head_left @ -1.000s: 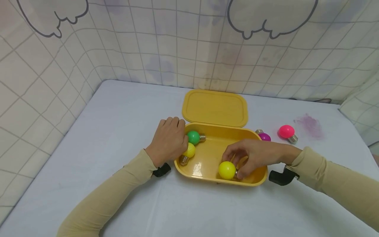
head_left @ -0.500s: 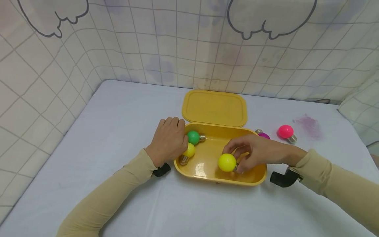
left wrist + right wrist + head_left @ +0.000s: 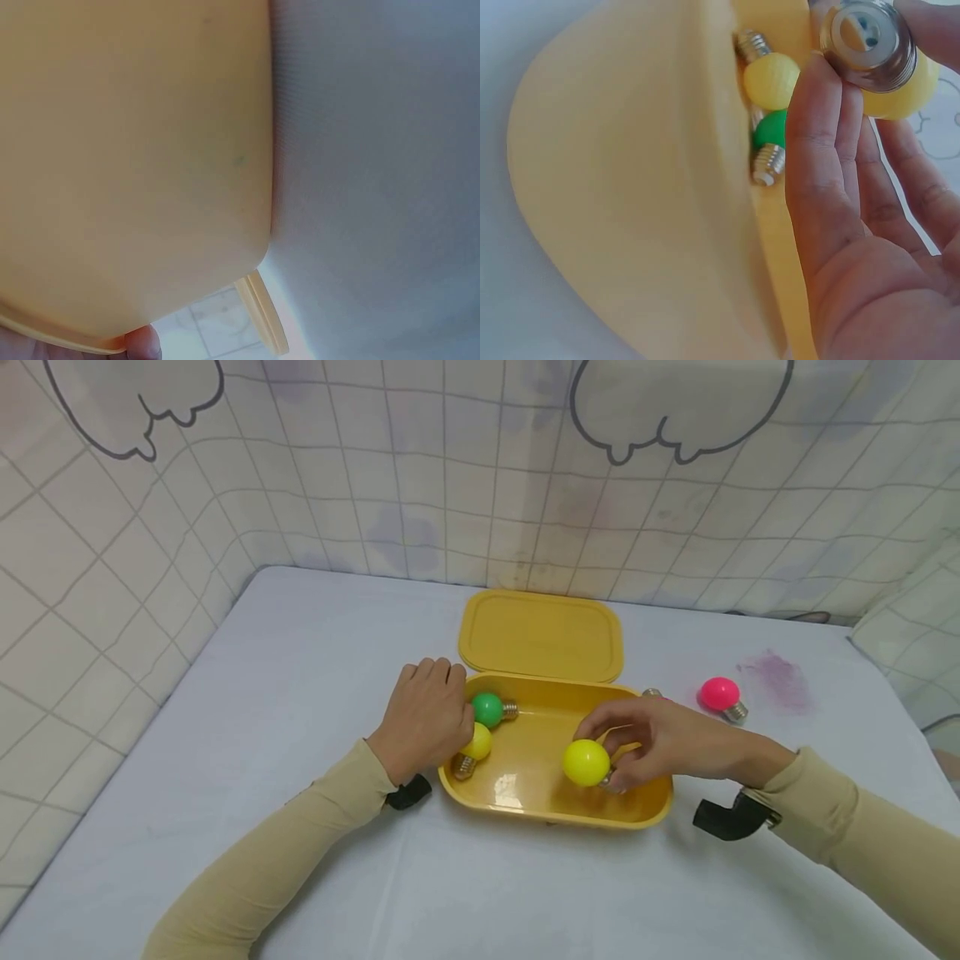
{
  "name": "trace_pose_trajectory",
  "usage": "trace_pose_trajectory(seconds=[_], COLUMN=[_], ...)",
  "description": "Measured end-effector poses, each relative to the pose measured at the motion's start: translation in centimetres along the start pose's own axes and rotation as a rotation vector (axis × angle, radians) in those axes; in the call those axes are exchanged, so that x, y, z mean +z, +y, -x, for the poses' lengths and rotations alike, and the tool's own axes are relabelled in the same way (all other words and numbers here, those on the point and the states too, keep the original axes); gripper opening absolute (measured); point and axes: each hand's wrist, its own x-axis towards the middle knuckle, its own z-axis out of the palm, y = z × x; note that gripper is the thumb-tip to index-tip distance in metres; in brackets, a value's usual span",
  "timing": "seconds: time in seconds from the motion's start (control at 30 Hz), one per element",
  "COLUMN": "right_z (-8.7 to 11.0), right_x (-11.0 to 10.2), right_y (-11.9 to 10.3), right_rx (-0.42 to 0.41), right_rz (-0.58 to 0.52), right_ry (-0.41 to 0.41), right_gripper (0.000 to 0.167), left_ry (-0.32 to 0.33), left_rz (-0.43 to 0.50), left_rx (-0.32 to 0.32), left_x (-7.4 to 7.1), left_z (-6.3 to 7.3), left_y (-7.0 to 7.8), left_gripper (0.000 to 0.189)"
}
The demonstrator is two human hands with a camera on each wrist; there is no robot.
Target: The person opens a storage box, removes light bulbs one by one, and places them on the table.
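My right hand (image 3: 663, 739) pinches a yellow light bulb (image 3: 586, 763) by its metal screw base, above the right half of a yellow plastic box (image 3: 536, 810). In the right wrist view the bulb's metal base (image 3: 870, 45) sits between thumb and fingers. My left hand (image 3: 427, 718) grips the box's left rim, its fingers curled over the edge; the left wrist view shows the box's outer wall (image 3: 135, 165) with fingertips at the rim. Inside the box, beside that hand, lie a green bulb (image 3: 487, 710) and a second yellow bulb (image 3: 477, 742), partly hidden by the hand.
Behind the box a yellow lid (image 3: 542, 635) lies flat on the white table cover (image 3: 337, 618). To the right rests a pink bulb (image 3: 720, 694). Another bulb's metal base (image 3: 652, 692) peeks out behind my right wrist. A patterned cloth (image 3: 420, 485) hangs at the back.
My right hand has lifted the yellow bulb up from near the box's floor and shifted it slightly right. The purple bulb is now mostly covered by that arm. My left hand keeps its place.
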Motion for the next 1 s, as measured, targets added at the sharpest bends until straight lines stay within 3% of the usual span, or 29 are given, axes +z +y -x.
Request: trace_pose_trajectory(seconds=[0.37, 0.77, 1.0], right_z=[1.4, 2.7, 3.2], right_x=[0.0, -0.1, 0.2], right_y=[0.1, 1.1, 1.5], right_rx=[-0.007, -0.107, -0.146], right_rz=[-0.042, -0.113, -0.188], right_ry=[0.111, 0.225, 0.246], right_gripper=[0.045, 0.043, 0.046], left_ry=[0.001, 0.013, -0.001], left_rz=[0.007, 0.004, 0.009], left_rx=[0.002, 0.004, -0.002], left_x=[0.0, -0.2, -0.1], left_z=[0.1, 0.1, 0.0], left_y=[0.1, 0.1, 0.1], left_gripper=[0.02, 0.02, 0.02])
